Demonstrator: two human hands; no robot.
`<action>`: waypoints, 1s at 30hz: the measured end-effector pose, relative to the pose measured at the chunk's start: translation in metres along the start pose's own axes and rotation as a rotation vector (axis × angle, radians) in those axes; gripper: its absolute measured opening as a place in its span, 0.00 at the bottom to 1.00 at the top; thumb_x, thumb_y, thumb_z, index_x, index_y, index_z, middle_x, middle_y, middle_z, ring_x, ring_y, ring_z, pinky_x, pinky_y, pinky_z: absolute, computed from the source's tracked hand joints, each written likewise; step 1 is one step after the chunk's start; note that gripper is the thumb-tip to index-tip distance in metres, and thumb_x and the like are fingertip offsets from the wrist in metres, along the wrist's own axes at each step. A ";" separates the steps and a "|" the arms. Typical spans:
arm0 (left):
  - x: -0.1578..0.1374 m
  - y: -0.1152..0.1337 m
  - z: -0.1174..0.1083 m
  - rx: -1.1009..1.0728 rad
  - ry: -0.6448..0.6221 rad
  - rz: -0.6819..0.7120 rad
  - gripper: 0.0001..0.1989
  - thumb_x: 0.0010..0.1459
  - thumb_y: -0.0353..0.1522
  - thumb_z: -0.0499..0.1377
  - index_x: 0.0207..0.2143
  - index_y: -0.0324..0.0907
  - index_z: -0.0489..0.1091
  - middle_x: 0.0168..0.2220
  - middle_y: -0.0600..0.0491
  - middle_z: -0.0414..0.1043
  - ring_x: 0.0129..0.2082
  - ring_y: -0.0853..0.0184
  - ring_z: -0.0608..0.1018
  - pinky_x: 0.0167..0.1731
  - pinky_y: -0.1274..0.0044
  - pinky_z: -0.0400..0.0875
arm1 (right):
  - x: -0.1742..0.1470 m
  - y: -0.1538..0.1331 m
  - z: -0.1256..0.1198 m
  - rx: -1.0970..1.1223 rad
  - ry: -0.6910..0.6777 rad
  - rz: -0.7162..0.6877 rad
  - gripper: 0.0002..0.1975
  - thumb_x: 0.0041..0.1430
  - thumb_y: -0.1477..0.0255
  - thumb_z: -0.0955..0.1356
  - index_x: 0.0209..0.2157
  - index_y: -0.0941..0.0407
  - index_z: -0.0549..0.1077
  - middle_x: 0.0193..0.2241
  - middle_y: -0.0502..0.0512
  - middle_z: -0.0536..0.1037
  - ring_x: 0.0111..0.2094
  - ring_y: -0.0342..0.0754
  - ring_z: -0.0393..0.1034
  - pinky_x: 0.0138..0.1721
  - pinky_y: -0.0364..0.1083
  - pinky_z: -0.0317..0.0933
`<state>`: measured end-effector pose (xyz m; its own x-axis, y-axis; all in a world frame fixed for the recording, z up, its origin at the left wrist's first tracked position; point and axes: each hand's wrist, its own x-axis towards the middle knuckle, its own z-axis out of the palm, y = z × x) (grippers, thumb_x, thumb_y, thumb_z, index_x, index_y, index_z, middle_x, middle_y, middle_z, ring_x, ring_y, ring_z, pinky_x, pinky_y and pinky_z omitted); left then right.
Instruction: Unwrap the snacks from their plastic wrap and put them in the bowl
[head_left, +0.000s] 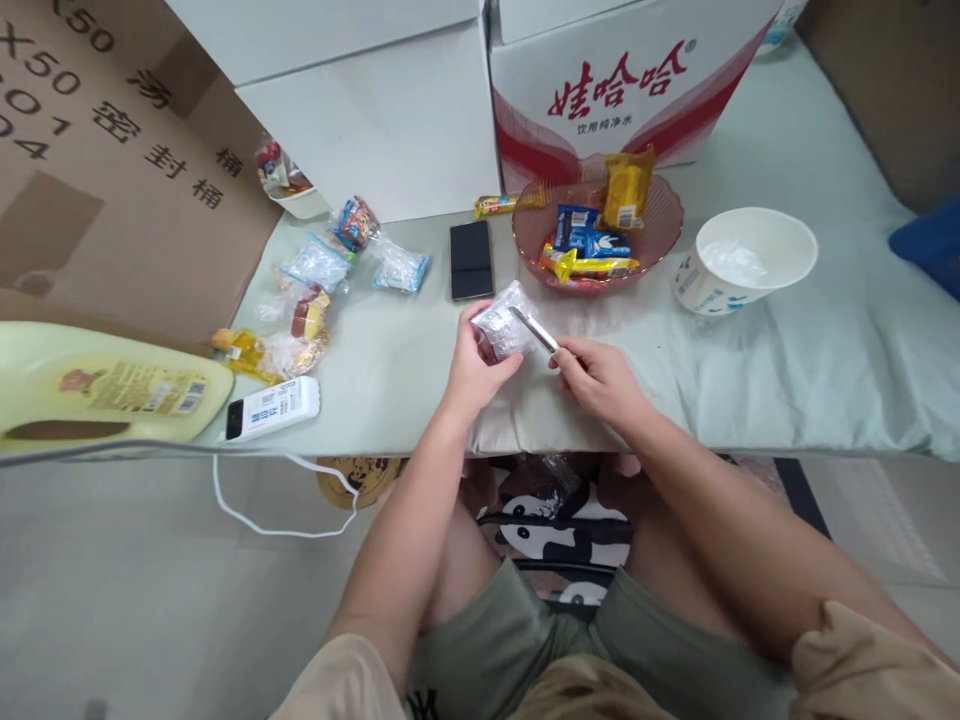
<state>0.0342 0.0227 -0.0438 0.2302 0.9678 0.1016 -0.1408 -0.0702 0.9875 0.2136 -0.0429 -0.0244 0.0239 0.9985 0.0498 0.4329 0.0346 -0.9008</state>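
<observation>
Near the front edge of the cloth-covered table, my left hand [480, 365] is closed around a small packet in shiny clear wrapping [501, 322], with something dark reddish inside. My right hand [596, 378] grips a slim silver tool with a dark slot [538, 332]; its exact kind is hard to make out. The tool's far end touches or overlaps the packet's upper right side. Just behind my hands stands a pink glass bowl [667, 225] of wrapped snacks, among them a blue packet [576, 230] and an orange-yellow packet [627, 192]. A black phone [471, 260] lies left of the bowl.
At right stands a white paper tub [787, 245] with clear plastic inside. Loose wrapped snacks [315, 262], a white power bank [274, 408] with a cable and a yellow jug [112, 385] lie at left. White cartons [375, 130] and a brown carton [112, 250] close off the back and left.
</observation>
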 end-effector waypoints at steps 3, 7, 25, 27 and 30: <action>0.004 0.002 -0.006 -0.149 0.081 -0.036 0.38 0.38 0.32 0.76 0.51 0.51 0.64 0.52 0.53 0.72 0.52 0.62 0.77 0.51 0.73 0.72 | 0.000 0.001 -0.001 -0.093 -0.030 -0.064 0.15 0.63 0.65 0.60 0.34 0.56 0.77 0.20 0.51 0.72 0.24 0.48 0.67 0.32 0.45 0.58; 0.010 0.011 -0.018 -0.360 0.213 -0.120 0.32 0.41 0.32 0.74 0.48 0.52 0.66 0.49 0.55 0.75 0.52 0.63 0.78 0.49 0.74 0.74 | 0.000 0.004 0.001 -0.160 -0.073 -0.093 0.17 0.64 0.66 0.61 0.40 0.56 0.81 0.23 0.54 0.76 0.26 0.49 0.69 0.32 0.46 0.59; -0.008 -0.001 -0.004 0.073 -0.111 -0.241 0.32 0.47 0.49 0.72 0.47 0.45 0.65 0.50 0.48 0.71 0.42 0.63 0.79 0.42 0.71 0.75 | 0.005 0.028 -0.002 -0.273 0.166 -0.454 0.33 0.54 0.77 0.65 0.63 0.52 0.67 0.61 0.61 0.72 0.61 0.60 0.68 0.62 0.62 0.62; -0.007 0.001 -0.003 0.223 -0.122 -0.171 0.28 0.51 0.46 0.70 0.48 0.45 0.66 0.51 0.47 0.72 0.44 0.61 0.79 0.42 0.72 0.75 | 0.004 0.026 0.001 -0.276 0.138 -0.449 0.30 0.54 0.77 0.65 0.60 0.51 0.70 0.57 0.60 0.75 0.59 0.60 0.70 0.61 0.62 0.63; -0.004 0.004 -0.004 0.455 -0.176 0.031 0.24 0.54 0.36 0.67 0.53 0.46 0.67 0.57 0.46 0.71 0.56 0.57 0.75 0.49 0.69 0.74 | 0.004 0.026 0.000 -0.269 0.154 -0.442 0.18 0.57 0.77 0.65 0.48 0.50 0.76 0.51 0.59 0.77 0.56 0.58 0.72 0.58 0.60 0.67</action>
<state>0.0287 0.0191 -0.0407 0.3972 0.9109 0.1120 0.2762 -0.2350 0.9319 0.2246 -0.0382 -0.0476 -0.0895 0.8727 0.4800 0.6467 0.4175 -0.6384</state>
